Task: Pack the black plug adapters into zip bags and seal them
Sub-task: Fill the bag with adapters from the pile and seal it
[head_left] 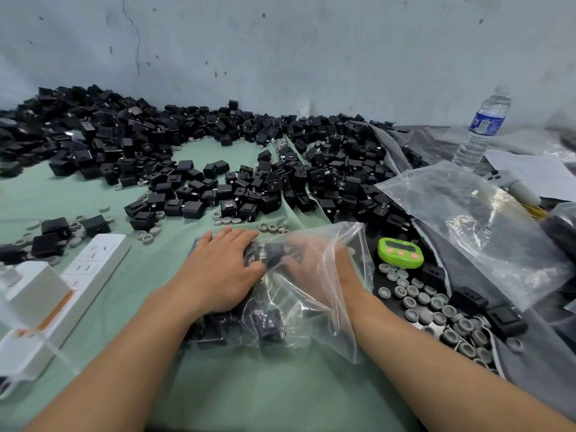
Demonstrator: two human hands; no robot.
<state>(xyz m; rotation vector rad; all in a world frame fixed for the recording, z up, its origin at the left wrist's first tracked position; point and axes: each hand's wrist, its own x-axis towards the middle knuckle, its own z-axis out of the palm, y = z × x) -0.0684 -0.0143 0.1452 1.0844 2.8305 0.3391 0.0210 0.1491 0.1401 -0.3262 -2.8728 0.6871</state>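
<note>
A clear zip bag [314, 322] lies on the green table cover in front of me with several black plug adapters [268, 325] inside it. My left hand [221, 269] lies flat on top of the bag's left part, fingers straight, pressing it down. My right hand [314, 266] is inside the bag's open mouth, seen through the plastic, with its fingers spread among the adapters. A large heap of loose black adapters [249, 182] spreads across the back of the table.
A white power strip [78, 275] lies at the left. A green timer [400, 251] and many grey rings [436, 310] sit at the right. Empty clear bags [477, 229] lie on grey cloth at the right, a water bottle [483, 126] behind them.
</note>
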